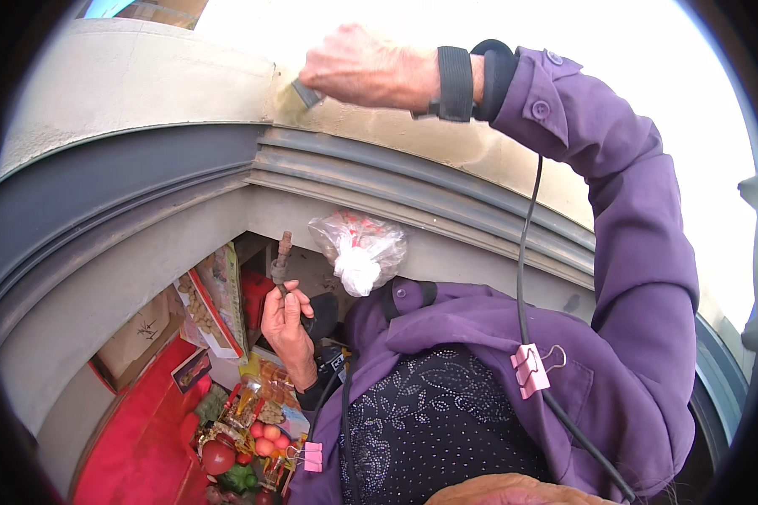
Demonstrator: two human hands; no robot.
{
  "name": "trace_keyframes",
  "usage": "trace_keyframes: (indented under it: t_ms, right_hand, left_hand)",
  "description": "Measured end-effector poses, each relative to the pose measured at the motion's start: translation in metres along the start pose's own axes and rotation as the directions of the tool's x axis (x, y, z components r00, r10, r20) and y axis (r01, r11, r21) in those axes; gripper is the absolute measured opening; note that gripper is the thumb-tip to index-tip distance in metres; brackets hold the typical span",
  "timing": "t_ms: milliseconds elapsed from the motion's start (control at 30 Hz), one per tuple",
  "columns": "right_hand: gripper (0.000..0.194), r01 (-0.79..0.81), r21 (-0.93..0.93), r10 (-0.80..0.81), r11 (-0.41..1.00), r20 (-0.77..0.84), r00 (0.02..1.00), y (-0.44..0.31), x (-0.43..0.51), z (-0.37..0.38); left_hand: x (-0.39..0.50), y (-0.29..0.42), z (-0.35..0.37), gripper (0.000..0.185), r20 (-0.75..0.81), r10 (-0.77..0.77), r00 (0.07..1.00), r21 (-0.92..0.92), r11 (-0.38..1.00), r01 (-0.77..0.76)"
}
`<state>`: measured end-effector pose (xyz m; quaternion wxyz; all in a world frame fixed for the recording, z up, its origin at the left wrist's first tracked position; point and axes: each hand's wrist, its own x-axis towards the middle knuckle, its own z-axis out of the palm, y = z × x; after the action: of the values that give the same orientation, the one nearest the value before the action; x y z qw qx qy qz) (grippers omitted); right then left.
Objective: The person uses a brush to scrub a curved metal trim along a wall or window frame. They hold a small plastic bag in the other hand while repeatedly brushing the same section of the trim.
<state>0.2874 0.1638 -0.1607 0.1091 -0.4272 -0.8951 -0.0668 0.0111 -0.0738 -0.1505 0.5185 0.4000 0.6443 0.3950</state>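
Observation:
My right hand (366, 66) is raised at the top, its fingers closed around a tool with a flat grey edge (307, 93) held against the pale wall (196, 76). The tool's far end is blurred, and most of its handle is hidden. Lower down, my left hand (288, 319) pinches the lower end of a brown, rusty-looking metal fitting (281, 259) that points upward. To the right of this hand, a knotted clear plastic bag (360, 249) with red print lies beside the grey ledge wall.
A grey metal-look moulding (417, 180) runs along both walls and meets at a corner. At lower left are a red cloth (145, 429), fruit (268, 435), patterned boxes (208, 315) and ornaments. A black cable (530, 233) hangs from a pink binder clip (530, 371) on my purple jacket.

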Motion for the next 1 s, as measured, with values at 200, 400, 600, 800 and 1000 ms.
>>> trace_keyframes:
  t_ms: [200,400,600,800,1000]
  right_hand:
    - [0.012,0.114,0.289,-0.097,0.950,-0.074,0.993,0.004,0.017,0.028]
    - [0.029,0.256,0.072,-0.258,0.964,0.008,0.966,0.019,-0.039,0.020]
    - [0.035,0.440,0.284,-0.302,0.852,-0.422,0.855,0.020,-0.061,-0.006]
    - [0.013,0.141,-0.045,-0.136,0.989,0.098,0.986,0.021,-0.067,-0.010]
    - [0.004,0.095,-0.047,-0.088,0.994,0.130,0.988,0.020,-0.077,-0.023]
  left_hand:
    - [0.003,-0.003,-0.004,0.021,-0.027,-0.036,0.999,0.030,0.999,0.037]
    - [0.006,-0.004,-0.003,0.021,-0.015,-0.007,1.000,0.005,1.000,0.008]
    - [0.006,0.001,0.002,0.020,0.017,0.008,1.000,0.015,1.000,-0.009]
    - [0.005,0.000,0.002,0.020,-0.016,0.022,1.000,0.043,0.999,-0.021]
    - [0.005,-0.003,0.003,0.020,0.009,0.045,0.999,0.037,0.998,-0.046]
